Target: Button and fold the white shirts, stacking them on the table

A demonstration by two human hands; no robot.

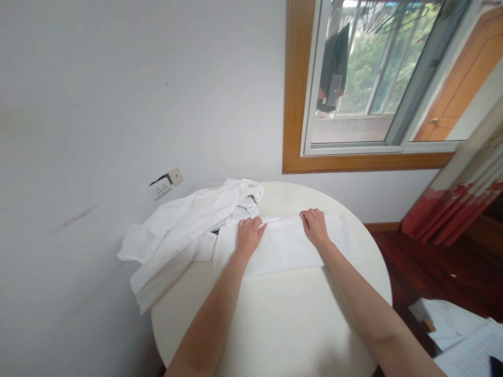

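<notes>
A folded white cloth (286,248) lies flat on a round cream table (275,324). My left hand (248,234) rests on the cloth's far left edge with fingers curled, pinching the edge. My right hand (314,225) is on the far edge to the right, fingers bent down over the fabric. Both forearms reach across the table from below.
A crumpled pile of white garments (184,230) hangs over the table's left rim against the wall. A wall socket (165,184) sits above it. A wood-framed window (373,89) is at the upper right, a red-and-cream curtain (463,193) at right, and papers (459,330) on the dark floor.
</notes>
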